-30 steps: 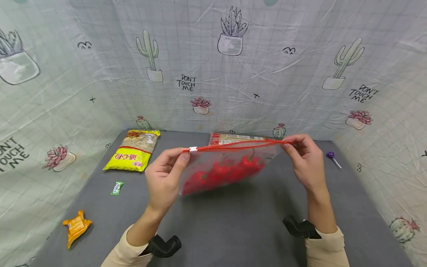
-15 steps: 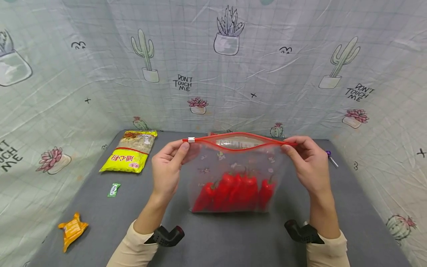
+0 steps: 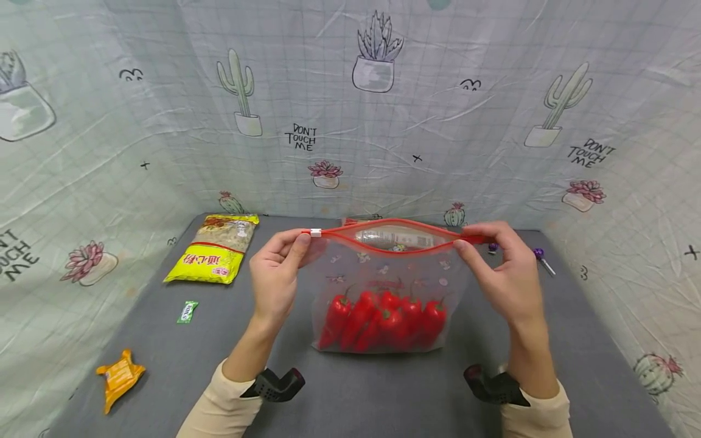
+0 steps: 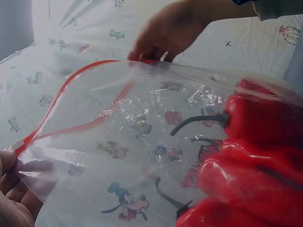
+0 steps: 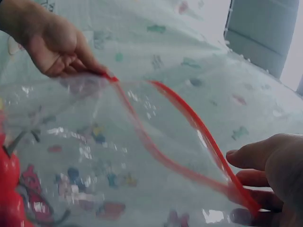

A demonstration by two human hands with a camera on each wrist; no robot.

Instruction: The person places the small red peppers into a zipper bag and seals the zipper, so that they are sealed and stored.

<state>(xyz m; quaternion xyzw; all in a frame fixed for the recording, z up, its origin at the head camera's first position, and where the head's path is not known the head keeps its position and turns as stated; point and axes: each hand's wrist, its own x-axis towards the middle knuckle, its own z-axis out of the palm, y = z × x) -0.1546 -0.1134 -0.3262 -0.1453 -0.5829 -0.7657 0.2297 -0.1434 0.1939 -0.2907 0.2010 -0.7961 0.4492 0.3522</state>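
Note:
A clear zip bag (image 3: 350, 267) with a red zip edge and printed cartoon figures hangs upright between my two hands. Several red peppers (image 3: 391, 322) with dark stems lie in its lower part. At the left end of the zip, beside the white slider (image 3: 316, 232), my left hand (image 3: 274, 274) pinches the bag's corner between thumb and fingers. The opposite end is held by my right hand (image 3: 509, 274), thumb in front and fingers behind the red strip. Between the hands the mouth of the bag gapes; the right wrist view shows the two red edges (image 5: 194, 120) spread apart.
Behind the bag lies a printed food package (image 3: 394, 236), partly hidden. A yellow pasta packet (image 3: 213, 249), a green-wrapped candy (image 3: 187, 311) and an orange packet (image 3: 120, 378) lie left; a purple lollipop (image 3: 541, 255) lies right. Patterned cloth (image 3: 416, 121) walls the table.
The bag has swung from tilted back to hanging upright, with the peppers settling lower. Its mouth has parted wider. My right thumb and fingers have shifted inward along the red edge.

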